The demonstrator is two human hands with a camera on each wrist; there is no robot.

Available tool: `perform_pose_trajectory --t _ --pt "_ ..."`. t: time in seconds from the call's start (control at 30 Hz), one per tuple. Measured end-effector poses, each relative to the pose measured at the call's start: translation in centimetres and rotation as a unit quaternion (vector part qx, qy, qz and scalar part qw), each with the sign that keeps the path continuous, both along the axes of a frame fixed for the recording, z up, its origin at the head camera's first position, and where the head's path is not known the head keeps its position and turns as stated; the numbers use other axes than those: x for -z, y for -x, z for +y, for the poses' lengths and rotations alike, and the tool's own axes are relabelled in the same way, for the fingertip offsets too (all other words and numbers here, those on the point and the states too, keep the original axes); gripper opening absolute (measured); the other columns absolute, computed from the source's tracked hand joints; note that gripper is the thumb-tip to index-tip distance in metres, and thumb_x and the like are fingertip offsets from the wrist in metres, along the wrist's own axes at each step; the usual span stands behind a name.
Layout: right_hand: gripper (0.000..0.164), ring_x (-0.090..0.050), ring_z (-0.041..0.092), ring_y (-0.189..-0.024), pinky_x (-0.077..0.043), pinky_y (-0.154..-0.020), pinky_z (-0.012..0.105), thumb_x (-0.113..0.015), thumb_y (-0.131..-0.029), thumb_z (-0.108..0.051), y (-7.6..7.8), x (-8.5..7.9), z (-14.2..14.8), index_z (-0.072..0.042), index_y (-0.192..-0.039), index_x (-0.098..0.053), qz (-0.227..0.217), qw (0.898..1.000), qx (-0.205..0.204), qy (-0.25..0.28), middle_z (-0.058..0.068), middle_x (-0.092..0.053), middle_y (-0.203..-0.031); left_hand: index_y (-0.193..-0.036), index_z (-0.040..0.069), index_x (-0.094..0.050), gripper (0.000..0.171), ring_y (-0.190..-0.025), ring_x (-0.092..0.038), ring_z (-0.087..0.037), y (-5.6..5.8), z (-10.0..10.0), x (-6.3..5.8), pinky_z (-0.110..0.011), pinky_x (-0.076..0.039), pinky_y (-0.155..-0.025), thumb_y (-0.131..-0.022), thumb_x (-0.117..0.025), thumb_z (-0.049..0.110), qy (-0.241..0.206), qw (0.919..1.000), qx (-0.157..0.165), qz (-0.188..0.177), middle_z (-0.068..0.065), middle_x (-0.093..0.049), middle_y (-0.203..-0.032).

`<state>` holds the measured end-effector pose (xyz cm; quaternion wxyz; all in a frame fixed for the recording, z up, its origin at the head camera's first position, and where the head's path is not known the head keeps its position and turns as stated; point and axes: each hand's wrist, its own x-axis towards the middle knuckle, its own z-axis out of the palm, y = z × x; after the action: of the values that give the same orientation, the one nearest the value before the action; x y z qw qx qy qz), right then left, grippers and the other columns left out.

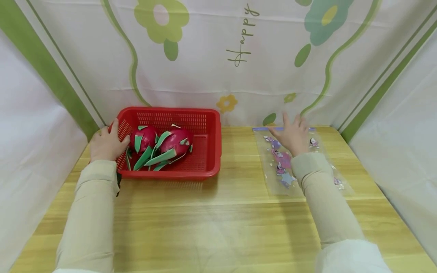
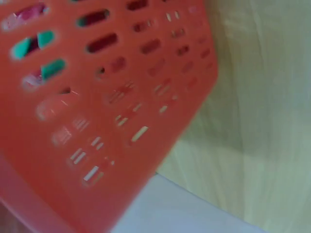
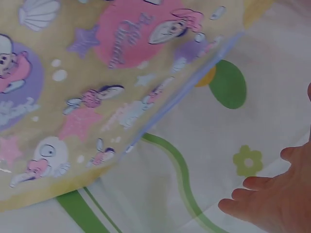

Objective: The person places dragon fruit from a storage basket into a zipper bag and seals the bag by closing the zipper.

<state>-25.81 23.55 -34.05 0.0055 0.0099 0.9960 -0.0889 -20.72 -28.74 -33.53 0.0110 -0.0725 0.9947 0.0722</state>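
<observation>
At the left end of a red plastic basket (image 1: 212, 151), my left hand (image 1: 106, 144) lies at the rim, fingers spread and thumb reaching over the inside. Two dragon fruits, one at the left (image 1: 146, 138) and one toward the middle (image 1: 175, 142), lie in the basket with their green leaf tips. The left wrist view shows the slotted basket wall (image 2: 121, 97) up close; the hand is out of sight there. My right hand (image 1: 294, 134) hovers with spread fingers over a clear zip bag (image 1: 278, 167) printed with cartoon figures; nothing is in its grasp.
The bag lies flat on the wooden table (image 1: 205, 220), its lilac zip strip (image 1: 261, 129) along the far edge. A white flower-printed cloth (image 1: 205, 76) rises directly behind the basket and bag. White cloth also hangs at the left and right sides.
</observation>
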Motion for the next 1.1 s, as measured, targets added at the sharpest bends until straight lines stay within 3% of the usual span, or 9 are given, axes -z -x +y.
perform_pose_trajectory --t 0.2,0.37,0.6,0.83,1.1 --pt "0.083 -0.011 0.06 -0.137 -0.015 -0.111 0.068 -0.043 -0.097 -0.052 -0.9 1.9 0.9 -0.007 -0.153 -0.003 -0.019 1.0 0.007 0.012 0.044 -0.013 -0.146 -0.15 -0.004 -0.008 0.072 -0.118 -0.033 -0.062 -0.6 -1.1 1.1 -0.067 -0.036 -0.095 -0.095 -0.042 0.027 -0.013 0.9999 -0.009 0.001 -0.044 -0.024 -0.138" --pt "0.072 -0.024 0.063 -0.129 -0.023 -0.106 0.069 -0.044 -0.099 -0.04 -1.6 3.8 1.8 0.0 -0.15 -0.013 -0.037 0.999 0.01 0.029 0.046 -0.026 -0.14 -0.149 -0.006 -0.01 0.069 -0.107 -0.043 -0.06 -0.8 -1.6 1.9 -0.066 -0.042 -0.084 -0.094 -0.042 0.02 -0.016 0.9997 -0.018 0.0 -0.048 -0.031 -0.128" --pt "0.063 -0.028 0.062 -0.126 -0.028 -0.103 0.071 -0.036 -0.101 -0.033 -2.0 6.0 2.8 0.0 -0.15 -0.016 -0.095 0.995 0.027 -0.002 0.045 -0.027 -0.139 -0.15 -0.001 -0.005 0.068 -0.098 -0.048 -0.059 -0.7 -2.0 2.3 -0.063 -0.045 -0.074 -0.095 -0.039 0.017 -0.02 0.9994 -0.026 -0.007 -0.047 -0.032 -0.124" --pt "0.064 -0.031 0.062 -0.124 -0.029 -0.104 0.068 -0.039 -0.1 -0.037 -2.5 7.0 3.3 0.002 -0.148 -0.021 -0.114 0.992 0.046 0.003 0.045 -0.031 -0.136 -0.15 -0.001 -0.007 0.066 -0.094 -0.05 -0.059 -0.9 -1.9 2.5 -0.063 -0.045 -0.07 -0.095 -0.038 0.017 -0.017 0.9996 -0.024 0.005 -0.047 -0.033 -0.122" --pt "0.065 -0.029 0.066 -0.124 -0.03 -0.102 0.069 -0.035 -0.101 -0.041 -2.6 7.5 3.4 0.003 -0.146 -0.021 -0.122 0.989 0.079 0.014 0.05 -0.025 -0.136 -0.151 0.001 -0.006 0.066 -0.092 -0.051 -0.058 -1.0 -1.7 2.4 -0.062 -0.045 -0.068 -0.096 -0.037 0.017 -0.018 0.9994 -0.028 0.011 -0.047 -0.033 -0.122"
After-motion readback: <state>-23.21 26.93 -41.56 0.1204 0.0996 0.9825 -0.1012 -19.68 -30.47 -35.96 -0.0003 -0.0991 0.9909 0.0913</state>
